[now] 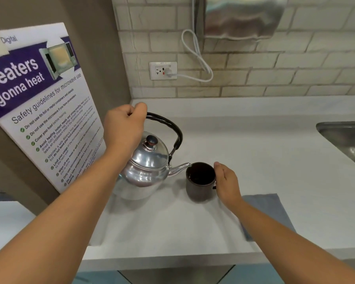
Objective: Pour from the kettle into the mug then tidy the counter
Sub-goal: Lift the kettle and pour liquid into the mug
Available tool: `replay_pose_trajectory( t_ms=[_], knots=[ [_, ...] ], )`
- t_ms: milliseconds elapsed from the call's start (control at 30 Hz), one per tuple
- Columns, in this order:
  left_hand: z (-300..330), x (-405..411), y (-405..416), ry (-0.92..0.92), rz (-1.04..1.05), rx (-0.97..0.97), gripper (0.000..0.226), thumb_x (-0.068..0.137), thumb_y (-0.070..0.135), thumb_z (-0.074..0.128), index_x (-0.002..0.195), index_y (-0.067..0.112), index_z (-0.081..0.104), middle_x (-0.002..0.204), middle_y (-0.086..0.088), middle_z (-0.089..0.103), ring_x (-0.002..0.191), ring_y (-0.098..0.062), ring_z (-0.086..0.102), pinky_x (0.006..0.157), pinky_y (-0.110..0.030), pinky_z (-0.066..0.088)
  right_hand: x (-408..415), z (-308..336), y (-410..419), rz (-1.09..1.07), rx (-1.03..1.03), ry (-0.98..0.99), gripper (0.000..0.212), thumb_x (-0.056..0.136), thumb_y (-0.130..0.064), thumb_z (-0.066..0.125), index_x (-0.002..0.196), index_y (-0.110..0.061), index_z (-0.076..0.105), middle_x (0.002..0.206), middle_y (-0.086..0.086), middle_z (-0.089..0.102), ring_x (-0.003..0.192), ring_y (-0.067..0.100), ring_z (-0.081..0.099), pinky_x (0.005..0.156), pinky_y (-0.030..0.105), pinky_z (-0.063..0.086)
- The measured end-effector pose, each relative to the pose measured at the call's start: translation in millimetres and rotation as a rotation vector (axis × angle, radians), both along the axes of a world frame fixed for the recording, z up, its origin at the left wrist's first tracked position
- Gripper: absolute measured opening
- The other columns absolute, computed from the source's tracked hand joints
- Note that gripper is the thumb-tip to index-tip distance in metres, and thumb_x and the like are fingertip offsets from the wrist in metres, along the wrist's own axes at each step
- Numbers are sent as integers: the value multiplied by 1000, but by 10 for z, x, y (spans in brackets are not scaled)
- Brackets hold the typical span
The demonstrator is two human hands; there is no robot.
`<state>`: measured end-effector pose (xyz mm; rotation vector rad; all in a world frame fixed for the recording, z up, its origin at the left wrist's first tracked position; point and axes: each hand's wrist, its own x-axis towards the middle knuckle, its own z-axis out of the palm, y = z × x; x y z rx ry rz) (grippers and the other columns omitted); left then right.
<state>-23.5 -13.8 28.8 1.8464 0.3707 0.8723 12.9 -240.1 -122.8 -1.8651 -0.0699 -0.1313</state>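
Observation:
A shiny metal kettle [146, 169] with a black arched handle is tilted to the right, its spout tip resting at the rim of a dark brown mug [200, 182]. My left hand [124, 130] is closed around the top of the kettle's handle and holds the kettle above the white counter [254, 152]. The mug stands upright on the counter. My right hand [226, 184] wraps the mug's right side at its handle, thumb near the rim. The inside of the mug looks dark; I cannot tell its fill level.
A grey cloth [268, 210] lies on the counter under my right forearm. A steel sink [346, 140] sits at the right edge. A microwave safety poster [41, 107] leans on the left wall. A wall outlet [163, 70] with a white cord is behind.

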Motion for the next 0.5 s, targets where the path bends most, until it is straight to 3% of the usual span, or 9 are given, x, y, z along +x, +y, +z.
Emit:
replay_pose_trajectory(
  t_ms=[167, 267, 500],
  knots=[
    [64, 41, -80, -5, -22, 114, 40, 72, 35, 52, 38, 21, 36, 35, 8, 23, 41, -9, 21, 48, -27, 22, 5, 0, -12, 18, 18, -3, 44, 100, -23, 38, 58, -15, 29, 52, -3, 32, 42, 4, 33, 45, 16, 30],
    [116, 52, -121, 5, -19, 184, 41, 73, 34, 53, 39, 19, 35, 35, 7, 24, 42, -10, 21, 49, -27, 22, 3, 1, -12, 27, 33, 11, 44, 100, -22, 38, 58, -15, 29, 52, -4, 33, 42, 4, 33, 49, 21, 33],
    [236, 75, -158, 10, -27, 311, 36, 76, 29, 54, 49, 15, 35, 48, 0, 29, 50, -16, 27, 52, -29, 26, -4, -3, -21, 21, 38, -18, 45, 100, -20, 38, 57, -16, 28, 50, -5, 32, 40, 3, 33, 42, 13, 28]
  ],
)
